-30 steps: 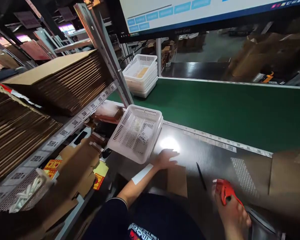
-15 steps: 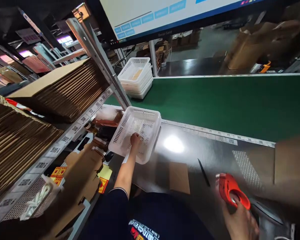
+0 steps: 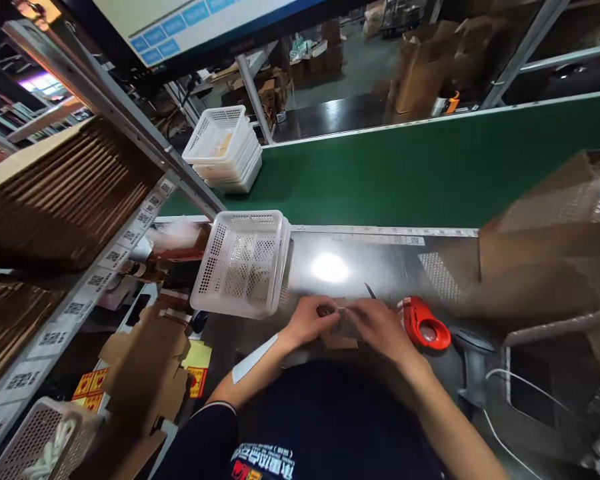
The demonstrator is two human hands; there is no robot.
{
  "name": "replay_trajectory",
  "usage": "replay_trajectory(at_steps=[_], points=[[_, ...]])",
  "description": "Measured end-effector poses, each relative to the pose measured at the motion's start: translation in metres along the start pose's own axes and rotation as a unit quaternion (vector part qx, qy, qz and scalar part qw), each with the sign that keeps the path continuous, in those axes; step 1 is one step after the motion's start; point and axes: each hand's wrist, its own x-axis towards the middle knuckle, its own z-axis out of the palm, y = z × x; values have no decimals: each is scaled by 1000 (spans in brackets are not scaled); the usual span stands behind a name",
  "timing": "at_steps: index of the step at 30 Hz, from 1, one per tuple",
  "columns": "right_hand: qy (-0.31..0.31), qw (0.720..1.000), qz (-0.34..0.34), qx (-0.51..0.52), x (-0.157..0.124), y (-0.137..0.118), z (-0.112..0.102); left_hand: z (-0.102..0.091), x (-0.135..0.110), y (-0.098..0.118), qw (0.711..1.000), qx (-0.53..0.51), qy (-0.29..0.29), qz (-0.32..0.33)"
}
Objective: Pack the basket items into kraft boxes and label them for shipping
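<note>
My left hand (image 3: 311, 321) and my right hand (image 3: 377, 327) meet over the steel worktop (image 3: 360, 263) near its front edge. Together they pinch a small dark item (image 3: 336, 313), blurred and too small to name. Under them lies a flat piece of cardboard (image 3: 340, 341). A red tape dispenser (image 3: 423, 324) rests just right of my right hand, untouched. A white perforated basket (image 3: 240, 261) stands left of my hands, and it looks empty. A dark pen (image 3: 369, 291) lies behind my hands.
A green conveyor belt (image 3: 430, 167) runs behind the worktop, with a stack of white baskets (image 3: 223, 150) at its left end. Flat cardboard stacks (image 3: 55, 193) fill the shelves on the left. An open carton (image 3: 550, 253) stands at right. A handheld scanner (image 3: 473, 363) with cable sits at front right.
My left hand came out of the white basket to the front of the worktop. My right hand let go of the red tape dispenser and joined the left on a small item.
</note>
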Motion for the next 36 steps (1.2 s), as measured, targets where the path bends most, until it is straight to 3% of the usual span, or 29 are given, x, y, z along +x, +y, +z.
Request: replay_trajectory(at_steps=[4,12,21,24,27,31,36], points=[[-89,995,18,47,-10,-2,-15,-5,-9,1,986,-140,-72,-59],[-183,981,8,57,-11,-11,-43,-24,-7,33,958,-126,-243,-86],[-191,978,-14,80,-16,-4,-37,-21,-2,37,954,-58,-283,-77],[-148,985,-47,81,-18,-2,-33,-18,0,33,950,-101,-282,-94],[-25,987,-142,71,-21,-1,-24,-15,1,26,942,-174,-259,-119],[101,963,-249,26,-27,1,-4,-9,-3,14,928,-252,-209,-176],[160,950,-266,38,-37,5,18,0,-10,4,912,-302,-168,-219]])
